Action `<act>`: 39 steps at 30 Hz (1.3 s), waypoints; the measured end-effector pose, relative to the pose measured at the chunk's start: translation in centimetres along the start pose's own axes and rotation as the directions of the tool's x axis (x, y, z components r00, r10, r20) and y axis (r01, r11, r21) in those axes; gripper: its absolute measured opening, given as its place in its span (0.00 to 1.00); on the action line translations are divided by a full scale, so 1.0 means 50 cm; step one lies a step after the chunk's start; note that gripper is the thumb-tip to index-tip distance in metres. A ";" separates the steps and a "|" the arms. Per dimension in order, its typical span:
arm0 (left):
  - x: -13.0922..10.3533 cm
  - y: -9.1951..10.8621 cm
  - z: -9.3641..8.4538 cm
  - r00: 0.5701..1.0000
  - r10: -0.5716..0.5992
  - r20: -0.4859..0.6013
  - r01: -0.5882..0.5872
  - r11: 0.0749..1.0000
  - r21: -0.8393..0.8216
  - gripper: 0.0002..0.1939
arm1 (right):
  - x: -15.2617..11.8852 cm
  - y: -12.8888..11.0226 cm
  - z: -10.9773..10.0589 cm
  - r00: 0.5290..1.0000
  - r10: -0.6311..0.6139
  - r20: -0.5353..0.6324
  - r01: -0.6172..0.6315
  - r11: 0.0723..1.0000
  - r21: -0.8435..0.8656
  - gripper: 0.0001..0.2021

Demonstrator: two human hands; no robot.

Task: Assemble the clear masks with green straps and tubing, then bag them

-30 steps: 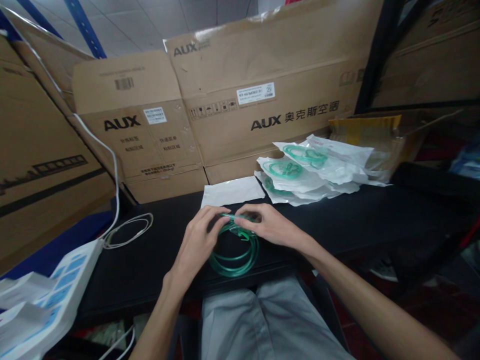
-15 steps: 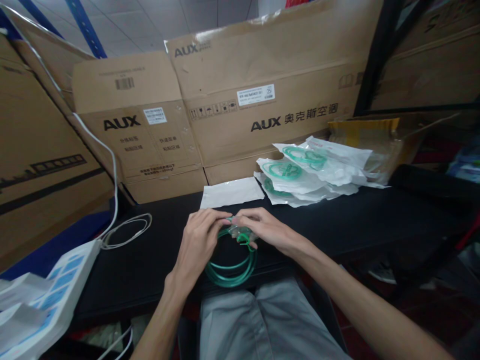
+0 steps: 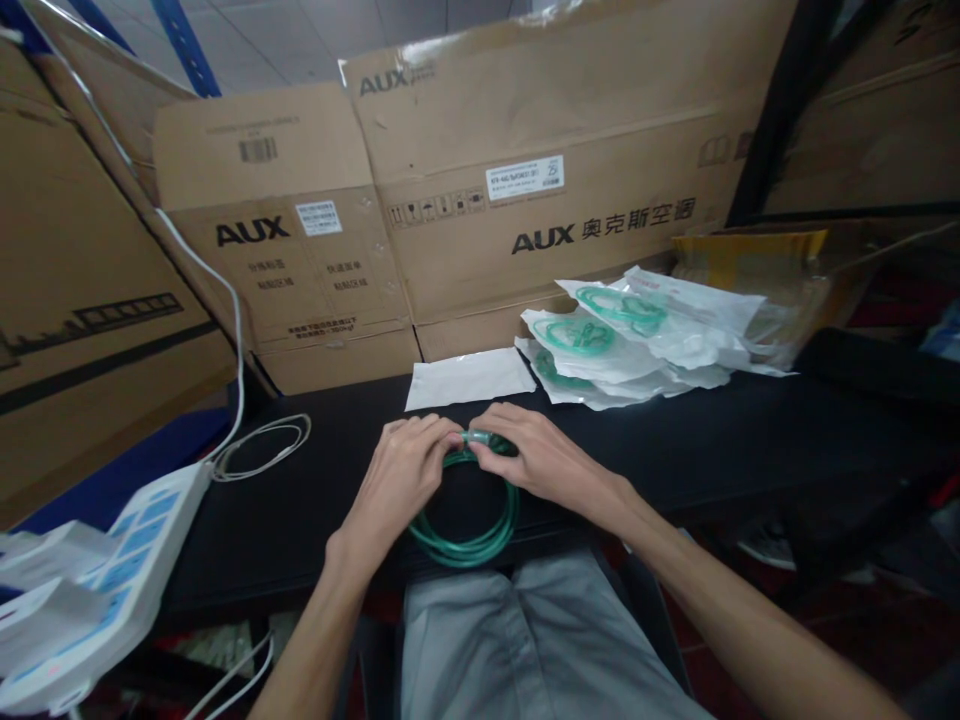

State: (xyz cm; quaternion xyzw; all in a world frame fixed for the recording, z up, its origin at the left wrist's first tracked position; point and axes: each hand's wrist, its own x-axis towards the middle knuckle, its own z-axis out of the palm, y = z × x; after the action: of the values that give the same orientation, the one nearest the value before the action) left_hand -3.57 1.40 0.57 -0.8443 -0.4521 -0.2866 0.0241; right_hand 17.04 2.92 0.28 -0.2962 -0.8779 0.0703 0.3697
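Note:
Over the front part of the black table, a coil of green plastic tubing [image 3: 466, 552] hangs in a loop below both hands. My left hand [image 3: 405, 462] is closed, its thumb and fingers pinching an end of the tubing. My right hand [image 3: 536, 455] is closed around a small clear plastic connector [image 3: 478, 437], which bridges the gap between the two hands. The fingers of the right hand cover most of what lies behind the connector. Just beyond the hands lies a flat white paper pouch [image 3: 471, 379].
Several white pouches with green tubing [image 3: 581, 336] are piled at the back right. Cardboard boxes [image 3: 450, 260] wall off the rear. At left are a white power strip [image 3: 139, 560] and a coiled white cable [image 3: 262, 447]. A yellow-taped box [image 3: 757, 247] stands behind the pile.
My right hand has turned and its fingers have closed in. The clear connector now shows between the hands, while the clear and bright green piece beneath the right hand is hidden.

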 end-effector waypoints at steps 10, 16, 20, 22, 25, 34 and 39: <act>0.003 -0.006 -0.002 0.999 -0.039 0.001 0.038 0.980 -0.197 0.11 | -0.003 -0.001 0.004 0.999 -0.033 -0.009 0.032 0.995 -0.092 0.10; 0.008 0.002 0.008 0.992 0.025 -0.121 -0.033 0.997 -0.065 0.10 | 0.007 -0.018 -0.017 0.969 0.247 0.020 -0.243 0.932 0.269 0.10; 0.009 0.004 0.016 0.981 0.088 -0.171 -0.090 0.996 -0.003 0.09 | 0.009 -0.012 -0.016 0.839 0.464 0.284 -0.525 0.555 0.646 0.12; 0.009 0.003 0.022 0.977 0.107 -0.185 -0.105 0.994 0.025 0.10 | 0.008 -0.007 -0.010 0.777 0.485 0.401 -0.588 0.332 0.737 0.12; 0.009 0.001 0.025 0.977 0.113 -0.179 -0.105 0.993 0.053 0.10 | 0.008 -0.004 -0.009 0.751 0.466 0.468 -0.611 0.222 0.760 0.13; 0.008 0.004 0.017 0.999 0.031 -0.023 -0.033 0.995 -0.097 0.10 | -0.002 -0.013 -0.021 0.993 0.116 0.014 -0.114 0.988 -0.103 0.10; 0.009 0.000 0.012 0.999 0.015 -0.044 -0.022 0.986 -0.163 0.09 | -0.004 -0.018 -0.021 0.999 0.050 0.004 -0.048 0.971 -0.234 0.11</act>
State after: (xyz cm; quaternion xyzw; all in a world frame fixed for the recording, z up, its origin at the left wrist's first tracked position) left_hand -3.09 1.91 0.31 -0.8414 -0.4184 -0.3405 -0.0331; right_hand 17.43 1.96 1.20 -0.3588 -0.8743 -0.0231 0.3262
